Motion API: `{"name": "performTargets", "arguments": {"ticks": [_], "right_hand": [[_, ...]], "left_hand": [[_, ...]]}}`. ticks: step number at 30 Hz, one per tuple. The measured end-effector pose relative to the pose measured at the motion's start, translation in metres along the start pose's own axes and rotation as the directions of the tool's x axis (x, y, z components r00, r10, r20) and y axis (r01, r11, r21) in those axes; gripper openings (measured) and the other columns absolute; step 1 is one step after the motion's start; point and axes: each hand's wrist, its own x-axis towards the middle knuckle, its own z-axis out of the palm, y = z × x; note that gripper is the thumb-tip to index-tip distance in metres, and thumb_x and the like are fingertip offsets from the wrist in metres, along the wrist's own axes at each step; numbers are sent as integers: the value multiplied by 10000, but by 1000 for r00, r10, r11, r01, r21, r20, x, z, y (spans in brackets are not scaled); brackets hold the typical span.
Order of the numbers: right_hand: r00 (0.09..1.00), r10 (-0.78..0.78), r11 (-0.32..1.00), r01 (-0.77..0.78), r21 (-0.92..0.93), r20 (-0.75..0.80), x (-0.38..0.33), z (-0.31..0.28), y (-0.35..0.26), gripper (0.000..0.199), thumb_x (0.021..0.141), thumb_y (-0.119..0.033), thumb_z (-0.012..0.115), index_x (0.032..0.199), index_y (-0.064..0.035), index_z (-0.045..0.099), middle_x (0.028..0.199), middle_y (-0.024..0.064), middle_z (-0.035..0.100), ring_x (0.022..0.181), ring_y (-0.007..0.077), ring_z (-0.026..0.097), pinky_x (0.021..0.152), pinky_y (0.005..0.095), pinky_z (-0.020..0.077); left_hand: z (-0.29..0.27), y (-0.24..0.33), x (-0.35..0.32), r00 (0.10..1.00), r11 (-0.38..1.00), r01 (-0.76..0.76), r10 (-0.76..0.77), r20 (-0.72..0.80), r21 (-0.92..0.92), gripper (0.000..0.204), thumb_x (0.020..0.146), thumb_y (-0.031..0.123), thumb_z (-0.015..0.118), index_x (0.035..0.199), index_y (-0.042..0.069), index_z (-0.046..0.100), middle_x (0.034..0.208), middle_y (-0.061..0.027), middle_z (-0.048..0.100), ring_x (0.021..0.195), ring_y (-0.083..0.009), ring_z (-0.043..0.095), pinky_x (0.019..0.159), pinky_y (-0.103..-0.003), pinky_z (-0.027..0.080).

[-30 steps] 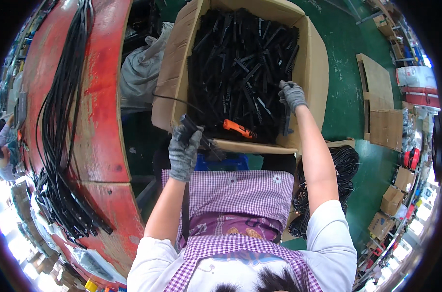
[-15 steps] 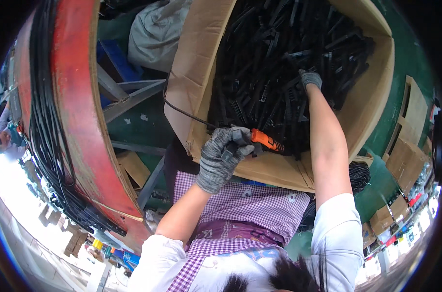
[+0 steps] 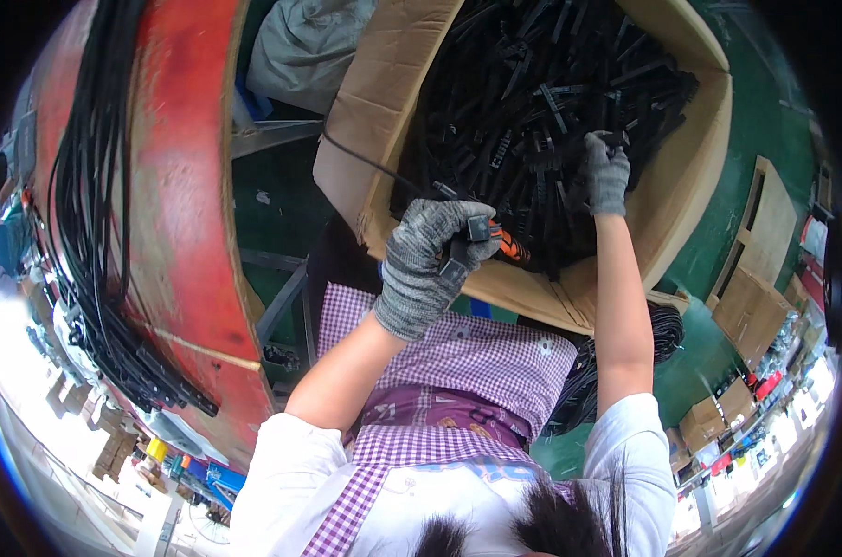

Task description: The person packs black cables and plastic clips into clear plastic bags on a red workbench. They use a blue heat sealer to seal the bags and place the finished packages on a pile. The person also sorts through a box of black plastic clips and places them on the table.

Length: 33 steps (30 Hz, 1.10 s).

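My left hand (image 3: 427, 260), in a grey knitted glove, is closed at the near edge of a large cardboard box (image 3: 393, 84). Between its thumb and fingers are small black blocky pieces (image 3: 479, 228). Just beyond the fingertips shows an orange-and-black tool-like thing (image 3: 512, 248); whether the hand grips it I cannot tell. My right hand (image 3: 608, 172), gloved alike, reaches over the near wall into the box. Its fingers are bent round a dark strip-like piece (image 3: 616, 139), partly hidden by the glove. Beneath it lies a heap of black slotted plastic strips (image 3: 504, 148).
A black cable (image 3: 360, 160) crosses the box's left flap toward my left hand. On the left stands a worn red curved surface (image 3: 181, 186) with long black cables (image 3: 96, 186) on it. A grey sack (image 3: 314, 56) lies behind, and flattened cardboard (image 3: 753, 302) on the green floor at right.
My right hand has drawn back toward me, its fingers now round a dark piece. My left hand has shifted slightly up and right, still holding black pieces. The whole view has shifted a little.
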Motion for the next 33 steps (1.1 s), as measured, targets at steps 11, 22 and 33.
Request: {"name": "performTargets", "arguments": {"ticks": [11,22,33], "right_hand": [[518,-822,485,854,-188,235,-274,-55,-152,100,717,-85,647,782,-73,571,765,77,580,715,227,572,657,317,454],[62,-960,0,975,-221,273,-398,-58,-192,224,695,-257,674,798,-111,540,735,43,554,683,236,551,640,357,426],[-44,-861,-4,997,79,507,-480,17,-238,200,697,-170,691,792,-79,542,774,75,546,719,258,535,631,344,432]], "left_hand": [[-16,55,-109,985,977,-171,171,-16,-127,250,710,-49,670,915,36,556,939,-60,610,832,-135,594,761,-255,488],[-71,108,-208,860,886,-454,463,-216,91,296,652,16,707,932,60,624,801,-50,616,732,-186,566,683,-286,474],[-229,107,-335,864,903,-399,429,-264,159,195,697,-32,683,863,44,615,902,-72,616,827,-186,590,727,-285,474]]}}
